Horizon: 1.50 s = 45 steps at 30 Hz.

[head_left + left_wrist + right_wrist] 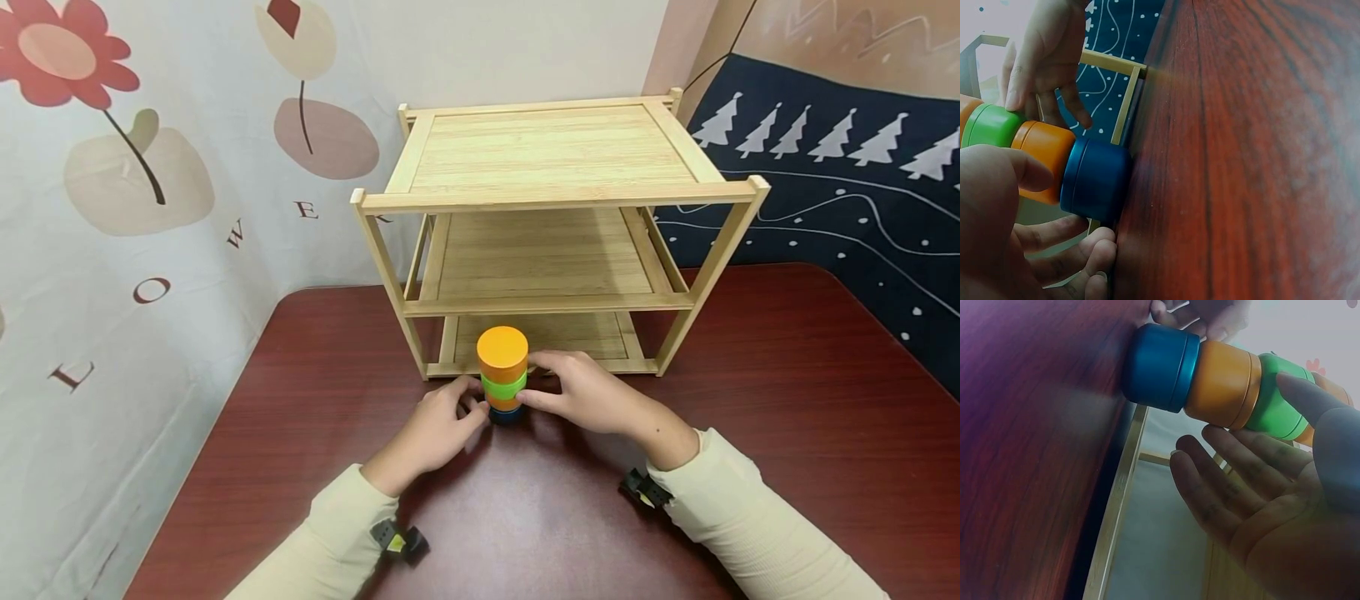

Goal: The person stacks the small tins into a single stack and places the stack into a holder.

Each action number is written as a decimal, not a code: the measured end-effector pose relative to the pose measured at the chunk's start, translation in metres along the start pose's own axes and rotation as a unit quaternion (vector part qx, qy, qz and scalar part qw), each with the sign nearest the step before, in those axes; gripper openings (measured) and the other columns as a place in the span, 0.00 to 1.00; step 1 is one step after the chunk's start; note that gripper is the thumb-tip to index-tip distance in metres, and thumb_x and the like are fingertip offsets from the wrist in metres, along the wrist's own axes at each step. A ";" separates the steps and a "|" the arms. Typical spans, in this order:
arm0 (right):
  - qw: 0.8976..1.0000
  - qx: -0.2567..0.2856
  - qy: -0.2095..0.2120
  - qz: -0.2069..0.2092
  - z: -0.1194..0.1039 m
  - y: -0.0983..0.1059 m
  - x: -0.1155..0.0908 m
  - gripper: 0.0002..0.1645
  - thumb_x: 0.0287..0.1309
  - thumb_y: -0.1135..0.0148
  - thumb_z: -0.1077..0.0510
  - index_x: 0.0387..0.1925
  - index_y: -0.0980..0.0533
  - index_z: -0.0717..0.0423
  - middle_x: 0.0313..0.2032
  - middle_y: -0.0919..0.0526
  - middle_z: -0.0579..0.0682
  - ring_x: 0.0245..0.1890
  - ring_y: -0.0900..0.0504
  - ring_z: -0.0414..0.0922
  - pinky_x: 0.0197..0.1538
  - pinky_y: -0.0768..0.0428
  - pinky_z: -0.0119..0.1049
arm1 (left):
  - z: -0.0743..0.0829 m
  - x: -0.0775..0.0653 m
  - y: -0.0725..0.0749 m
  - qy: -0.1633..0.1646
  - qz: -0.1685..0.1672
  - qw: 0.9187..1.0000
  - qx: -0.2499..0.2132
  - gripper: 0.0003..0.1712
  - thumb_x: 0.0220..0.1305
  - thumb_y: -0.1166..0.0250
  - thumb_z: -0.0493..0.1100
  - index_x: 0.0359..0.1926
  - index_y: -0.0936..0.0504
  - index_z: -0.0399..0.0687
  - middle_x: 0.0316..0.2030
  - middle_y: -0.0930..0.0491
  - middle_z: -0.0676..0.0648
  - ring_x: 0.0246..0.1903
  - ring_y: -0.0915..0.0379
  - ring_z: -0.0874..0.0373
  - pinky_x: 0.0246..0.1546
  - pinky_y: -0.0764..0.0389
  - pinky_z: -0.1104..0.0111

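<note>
Small round lidded jars stand in one upright stack on the table. A dark blue jar [1099, 181] is at the bottom. Above it come an orange jar [1219, 381], a green jar [504, 386] and an orange top jar [502, 346]. My right hand [596, 393] holds the green jar from the right, thumb in front and fingertips along the far side. At the stack's left is my left hand [431, 425]. Its thumb overlaps the lower orange jar in the left wrist view, while the loosely bent fingers lie beside the blue jar, low over the table.
Right behind the stack stands a three-tier light wooden rack [555, 200] with bare shelves. The dark red wooden table [510, 517] spreads out around both arms. Printed cloth [172, 242] hangs at the left, with a navy tree-patterned one [817, 175] at the right.
</note>
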State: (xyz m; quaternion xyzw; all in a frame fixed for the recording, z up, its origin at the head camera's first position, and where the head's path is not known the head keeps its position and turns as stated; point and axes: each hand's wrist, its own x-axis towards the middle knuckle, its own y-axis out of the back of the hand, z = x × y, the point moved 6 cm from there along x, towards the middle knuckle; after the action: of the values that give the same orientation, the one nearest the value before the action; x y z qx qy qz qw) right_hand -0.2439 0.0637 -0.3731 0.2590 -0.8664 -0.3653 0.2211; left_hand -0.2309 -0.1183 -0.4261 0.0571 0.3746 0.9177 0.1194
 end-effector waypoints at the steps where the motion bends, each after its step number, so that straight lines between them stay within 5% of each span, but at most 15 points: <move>1: 1.000 0.000 0.000 0.000 0.000 0.000 0.000 0.24 0.63 0.33 0.49 0.56 0.22 0.54 0.50 0.14 0.46 0.54 0.16 0.44 0.59 0.20 0.47 | 0.000 0.000 0.000 0.002 -0.001 1.000 -0.001 0.14 0.69 0.41 0.47 0.51 0.20 0.49 0.31 0.19 0.55 0.26 0.25 0.65 0.33 0.23 0.70; 31: 1.000 0.004 0.003 -0.005 -0.002 0.001 0.004 0.23 0.62 0.32 0.51 0.56 0.21 0.56 0.49 0.13 0.47 0.51 0.15 0.43 0.56 0.19 0.45 | 0.001 0.000 0.006 -0.014 0.010 1.000 0.007 0.13 0.67 0.40 0.46 0.50 0.19 0.49 0.30 0.19 0.55 0.25 0.25 0.65 0.32 0.24 0.70; 45: 0.999 0.007 -0.018 -0.039 0.010 -0.010 0.002 0.29 0.60 0.29 0.52 0.60 0.24 0.57 0.52 0.14 0.49 0.51 0.15 0.45 0.54 0.18 0.44 | 0.000 -0.002 0.001 -0.005 0.001 1.000 0.006 0.13 0.68 0.40 0.48 0.50 0.20 0.51 0.30 0.20 0.56 0.24 0.25 0.66 0.35 0.23 0.70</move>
State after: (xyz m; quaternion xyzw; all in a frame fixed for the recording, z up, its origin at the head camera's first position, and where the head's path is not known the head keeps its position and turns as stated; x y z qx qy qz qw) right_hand -0.2484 0.0622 -0.3866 0.2875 -0.8621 -0.3722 0.1887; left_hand -0.2295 -0.1192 -0.4256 0.0632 0.3796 0.9151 0.1202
